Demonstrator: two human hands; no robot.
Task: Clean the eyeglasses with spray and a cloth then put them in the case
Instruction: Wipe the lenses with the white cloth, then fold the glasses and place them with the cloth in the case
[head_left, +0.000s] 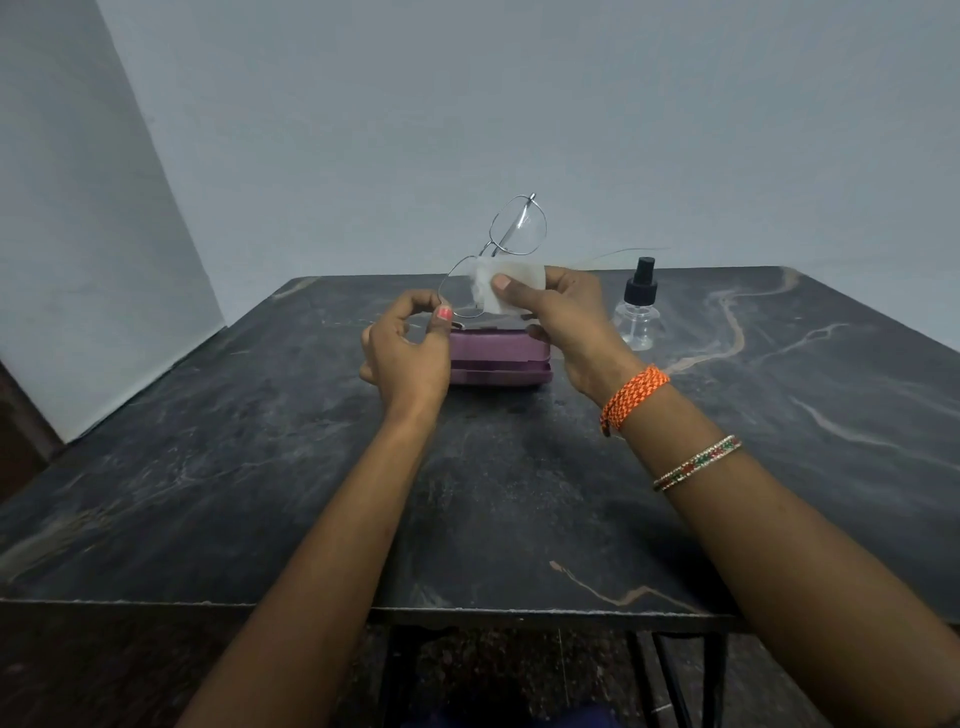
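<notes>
The glasses (498, 254) are held in the air above the case (498, 358), between the two hands, with their long axis tilted: one lens is raised up and away toward the wall, the other is low, just at the fingers. The lower rim is pinched by the left hand (405, 348), thumb and forefinger curled round the wire. The cloth (511, 291) is gripped by the right hand (561, 322), its thumb pressed on the cloth over the lower lens, so the lens seems sandwiched in the fold. The upper lens lies up and left of the right fingers and is judged the next surface to be wiped. The frame is thin silver wire with clear lenses. The case, purple, lies on the desk (260, 467) directly below; whether it is open cannot be told. The spray (638, 312) stands to the right, untouched.
</notes>
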